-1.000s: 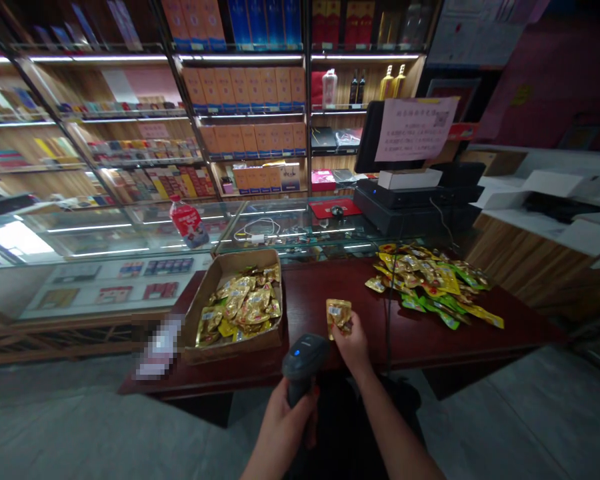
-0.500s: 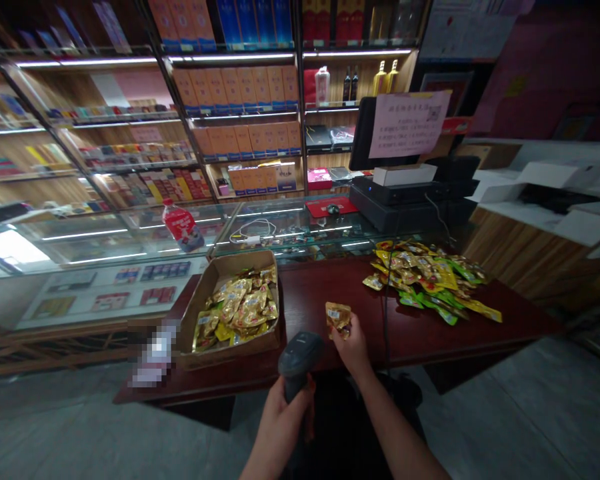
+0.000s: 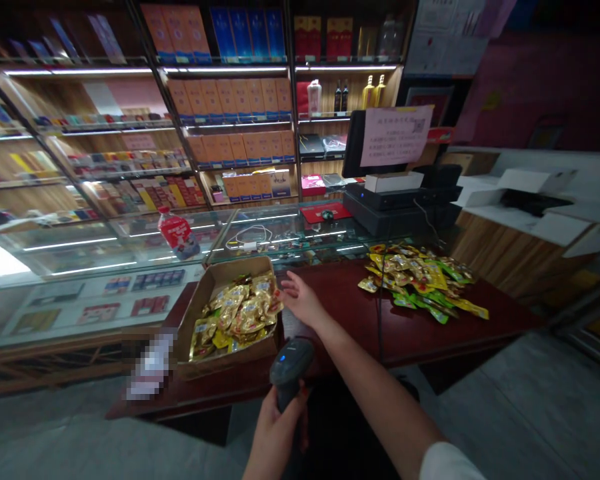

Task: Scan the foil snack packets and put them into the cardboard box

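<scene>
My left hand (image 3: 277, 427) is wrapped round the handle of a dark barcode scanner (image 3: 291, 367), on which a small blue light shows. At the right rim of a cardboard box (image 3: 190, 367), my right hand (image 3: 301, 300) reaches in with its fingers apart and nothing gripped in them. Gold snack packets (image 3: 237, 307), a few with yellow and green, fill the box, and one lies close by my right fingertips. Further right on the dark red table (image 3: 340, 293) is a loose pile of gold, yellow and green packets (image 3: 420, 277).
A glass counter (image 3: 215, 233) runs behind the table, bearing a red-labelled bottle (image 3: 177, 233), a white cable (image 3: 250, 245) and a mouse (image 3: 327, 215). A monitor with a pink paper sign (image 3: 395, 137) stands at the back right. A dark cord hangs down across the table.
My right hand has moved left to the box and let go of the gold packet it held. The scanner's blue light now shows, and the view has shifted slightly.
</scene>
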A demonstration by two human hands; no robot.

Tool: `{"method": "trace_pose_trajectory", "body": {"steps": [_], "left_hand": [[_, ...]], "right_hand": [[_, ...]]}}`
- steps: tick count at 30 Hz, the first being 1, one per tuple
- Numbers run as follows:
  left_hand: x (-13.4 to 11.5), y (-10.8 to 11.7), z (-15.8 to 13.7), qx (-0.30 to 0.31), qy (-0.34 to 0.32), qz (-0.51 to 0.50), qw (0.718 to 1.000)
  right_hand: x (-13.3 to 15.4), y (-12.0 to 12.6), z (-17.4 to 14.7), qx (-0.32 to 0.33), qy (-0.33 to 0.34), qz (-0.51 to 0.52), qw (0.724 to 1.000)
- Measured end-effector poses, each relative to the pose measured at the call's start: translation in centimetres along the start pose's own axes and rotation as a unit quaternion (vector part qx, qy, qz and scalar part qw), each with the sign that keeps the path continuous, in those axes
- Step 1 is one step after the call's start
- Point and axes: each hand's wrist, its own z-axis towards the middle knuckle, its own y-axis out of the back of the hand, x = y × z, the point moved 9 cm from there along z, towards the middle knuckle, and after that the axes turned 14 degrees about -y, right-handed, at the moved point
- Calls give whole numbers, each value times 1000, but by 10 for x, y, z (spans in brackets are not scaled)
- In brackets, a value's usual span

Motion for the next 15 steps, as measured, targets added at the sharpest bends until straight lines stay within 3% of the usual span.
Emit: {"method": "trace_pose_trajectory", "body": {"steps": [1,3,8,10,13,15], "left_hand": [[0,0,0,-2,-4,-3,1000],[0,1,0,-3,-7,-6,1000],[3,5,1,1,-8,3,1000],[4,3,1,7,-5,6,1000],[5,-4,1,13,-4,7,1000],[7,-10,3,23,-1,3,1000]], "right_hand": [[6,6,4,-16,7,-67,998],[6,40,3,-75,2,-168,983],[-35,188,-36,-292,-72,-266,916],[-59,234,-56,-362,-128,-343,858],[-87,255,-72,-351,-155,-481,788],[-94,249,-82,-329,-124,-531,771]]}}
